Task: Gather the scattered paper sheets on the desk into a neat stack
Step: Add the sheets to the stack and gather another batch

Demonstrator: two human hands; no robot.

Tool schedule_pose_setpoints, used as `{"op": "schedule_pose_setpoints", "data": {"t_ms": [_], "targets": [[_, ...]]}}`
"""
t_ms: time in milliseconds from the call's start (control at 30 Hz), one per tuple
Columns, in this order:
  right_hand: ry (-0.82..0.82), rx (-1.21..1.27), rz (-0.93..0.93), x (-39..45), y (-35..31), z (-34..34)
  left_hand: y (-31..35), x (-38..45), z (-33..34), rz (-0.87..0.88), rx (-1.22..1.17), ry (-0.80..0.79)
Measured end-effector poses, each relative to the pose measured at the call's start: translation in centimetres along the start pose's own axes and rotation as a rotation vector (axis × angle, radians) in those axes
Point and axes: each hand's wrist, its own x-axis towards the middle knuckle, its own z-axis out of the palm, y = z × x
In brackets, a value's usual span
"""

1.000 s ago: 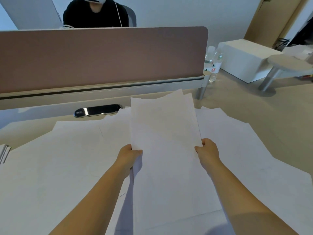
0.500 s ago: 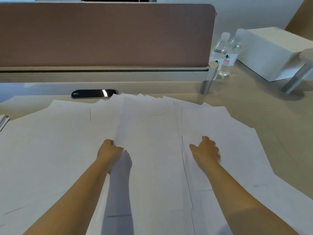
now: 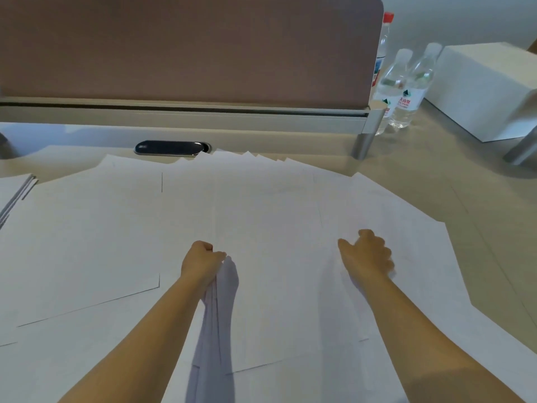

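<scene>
In the head view the paper sheets [image 3: 261, 216] lie fanned and overlapping over most of the bench [image 3: 436, 199], their far corners sticking out unevenly toward its back edge, their long axes running roughly from the near edge to the back; the left hand [image 3: 200, 261] has its fingers curled round the left margin of the middle bundle [image 3: 270, 286], lifting that margin so that it casts a shadow; the right hand [image 3: 367, 254] rests knuckles-up on the sheets just right of that bundle, its fingers loosely bent, and whether they pinch an edge I cannot tell; the loose sheets spread toward the bench's right edge lie right beside this hand, so it seems the nearer one to draw them in; a separate small pile [image 3: 16, 193] sits at the left edge.
</scene>
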Motion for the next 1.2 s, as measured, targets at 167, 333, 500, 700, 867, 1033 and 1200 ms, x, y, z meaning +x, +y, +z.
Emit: {"op": "schedule_pose_setpoints", "data": {"t_ms": [167,333,500,700,867,1033,1200], "targets": [[-0.039,-0.038,-0.003,-1.4,0.5,1.2,1.1,-0.9,2.1,0.031,-0.081,-0.075],[-0.075,0.179,-0.009,-1.8,0.6,1.0,1.7,-1.4,3.1,0.032,-0.043,-0.088],[0.021,0.053,0.059,-1.1,1.8,-0.4,2.1,-1.9,2.2,-0.087,0.227,0.103],[-0.102,0.184,0.062,-1.9,-0.1,0.3,3.1,-2.5,3.2,-0.192,0.019,-0.039],[-0.186,0.354,0.085,-1.6,-0.6,0.8,3.1,-2.4,1.9,-0.211,-0.281,-0.103],[-0.298,0.316,0.052,-1.7,-0.6,1.5,1.6,-2.6,0.8,-0.186,-0.241,-0.287],[-0.074,0.059,0.01,-1.5,-1.7,0.1,1.1,-2.8,1.4,-0.007,0.011,-0.131]]}}
